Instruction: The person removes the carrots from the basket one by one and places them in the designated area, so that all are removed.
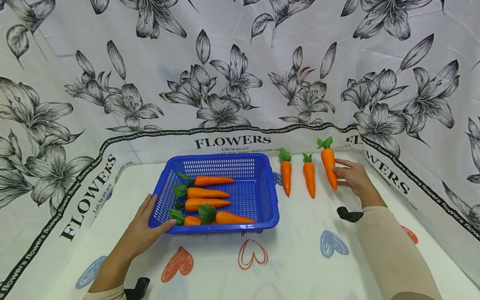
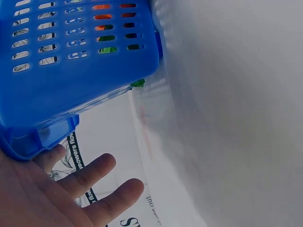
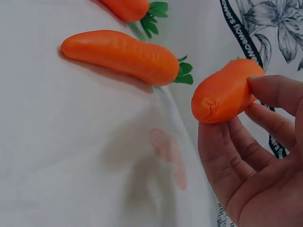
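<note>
My right hand (image 1: pixel 351 176) pinches an orange toy carrot (image 1: pixel 328 164) between thumb and fingers, its leafy top pointing away. The right wrist view shows this carrot's creased tip, held above the white cloth. To its left on the cloth lie two more toy carrots, a middle carrot (image 1: pixel 309 177) and a left carrot (image 1: pixel 286 175). A blue plastic basket (image 1: pixel 268 191) holds several carrots (image 1: pixel 208 193), leaves mostly to the left. At the basket's front left corner rests my left hand (image 1: pixel 140 229), thumb on the rim. In the left wrist view, its fingers (image 2: pixel 116 201) are straight and spread.
A white cloth with red and blue hearts (image 1: pixel 333 243) covers the table. Flower-printed fabric (image 1: pixel 225 83) rises behind and on both sides. Each wrist wears a black device (image 1: pixel 349 214).
</note>
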Demonstrator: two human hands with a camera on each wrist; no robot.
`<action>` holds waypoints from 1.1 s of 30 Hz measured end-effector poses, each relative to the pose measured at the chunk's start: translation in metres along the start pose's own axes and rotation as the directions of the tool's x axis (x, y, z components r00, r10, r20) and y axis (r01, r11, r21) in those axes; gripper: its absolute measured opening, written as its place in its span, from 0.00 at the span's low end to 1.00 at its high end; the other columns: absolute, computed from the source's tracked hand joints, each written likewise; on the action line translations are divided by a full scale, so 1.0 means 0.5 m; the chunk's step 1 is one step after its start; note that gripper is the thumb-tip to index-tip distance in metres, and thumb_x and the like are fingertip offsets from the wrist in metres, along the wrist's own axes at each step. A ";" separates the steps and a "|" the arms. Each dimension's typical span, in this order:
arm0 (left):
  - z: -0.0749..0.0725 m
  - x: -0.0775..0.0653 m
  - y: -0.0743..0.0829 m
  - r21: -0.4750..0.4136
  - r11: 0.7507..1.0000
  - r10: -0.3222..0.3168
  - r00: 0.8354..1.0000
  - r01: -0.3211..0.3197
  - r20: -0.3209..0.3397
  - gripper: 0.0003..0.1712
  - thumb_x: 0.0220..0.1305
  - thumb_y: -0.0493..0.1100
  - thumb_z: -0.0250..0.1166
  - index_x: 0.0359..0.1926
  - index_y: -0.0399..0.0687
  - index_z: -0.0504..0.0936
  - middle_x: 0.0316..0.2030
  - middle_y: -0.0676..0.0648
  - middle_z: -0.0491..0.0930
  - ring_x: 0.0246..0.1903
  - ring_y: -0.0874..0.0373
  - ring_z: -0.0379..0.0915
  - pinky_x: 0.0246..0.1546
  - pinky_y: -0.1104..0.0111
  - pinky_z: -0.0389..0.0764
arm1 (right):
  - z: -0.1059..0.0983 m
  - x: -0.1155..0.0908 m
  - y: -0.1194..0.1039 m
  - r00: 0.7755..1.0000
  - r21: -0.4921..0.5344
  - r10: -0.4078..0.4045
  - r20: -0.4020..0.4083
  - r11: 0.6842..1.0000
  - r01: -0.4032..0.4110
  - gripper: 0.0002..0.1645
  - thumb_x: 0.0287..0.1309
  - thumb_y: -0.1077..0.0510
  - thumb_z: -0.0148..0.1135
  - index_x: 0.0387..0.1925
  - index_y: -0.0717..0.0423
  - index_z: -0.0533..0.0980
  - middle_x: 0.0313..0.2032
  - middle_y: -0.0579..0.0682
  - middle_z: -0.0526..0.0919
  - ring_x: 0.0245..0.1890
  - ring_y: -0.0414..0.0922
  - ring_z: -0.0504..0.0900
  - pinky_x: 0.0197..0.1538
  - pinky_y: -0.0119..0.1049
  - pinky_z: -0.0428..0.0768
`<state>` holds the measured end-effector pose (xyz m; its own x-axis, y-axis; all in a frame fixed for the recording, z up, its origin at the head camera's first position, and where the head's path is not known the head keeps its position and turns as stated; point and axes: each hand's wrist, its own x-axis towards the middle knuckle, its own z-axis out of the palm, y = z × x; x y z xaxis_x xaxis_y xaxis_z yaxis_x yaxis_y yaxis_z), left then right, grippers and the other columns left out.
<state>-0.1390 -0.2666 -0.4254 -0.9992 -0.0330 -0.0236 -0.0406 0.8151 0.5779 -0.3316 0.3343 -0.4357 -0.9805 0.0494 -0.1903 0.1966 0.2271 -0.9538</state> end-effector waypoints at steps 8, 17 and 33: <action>-0.001 -0.002 0.001 0.001 1.000 -0.007 1.000 0.007 0.004 0.59 0.60 0.66 0.61 0.77 0.49 0.35 0.74 0.36 0.31 0.66 0.25 0.41 0.56 0.30 0.51 | 0.007 0.017 0.026 0.996 -0.027 0.091 -0.026 0.995 -0.092 0.38 0.65 0.53 0.61 0.73 0.54 0.59 0.63 0.65 0.65 0.42 0.48 0.80 0.48 0.46 0.81; -0.002 -0.002 0.005 0.006 1.000 -0.013 1.000 0.013 0.007 0.59 0.60 0.66 0.61 0.77 0.48 0.36 0.74 0.35 0.31 0.66 0.24 0.42 0.56 0.30 0.51 | 0.012 0.023 0.047 0.991 -0.075 0.128 -0.027 0.989 -0.130 0.38 0.66 0.53 0.60 0.73 0.54 0.59 0.63 0.64 0.66 0.46 0.51 0.78 0.45 0.41 0.82; -0.003 -0.002 0.008 0.005 1.000 -0.019 1.000 0.019 0.013 0.59 0.60 0.66 0.61 0.77 0.48 0.36 0.74 0.36 0.31 0.66 0.25 0.42 0.57 0.30 0.51 | 0.020 0.038 0.068 0.982 -0.164 0.177 -0.063 0.969 -0.186 0.37 0.66 0.52 0.58 0.72 0.56 0.59 0.61 0.65 0.69 0.42 0.50 0.80 0.41 0.39 0.83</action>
<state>-0.1384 -0.2642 -0.4221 -0.9981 -0.0415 -0.0452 -0.0599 0.8170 0.5735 -0.3434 0.3331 -0.4739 -0.9278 0.1503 -0.3413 0.3730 0.3703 -0.8508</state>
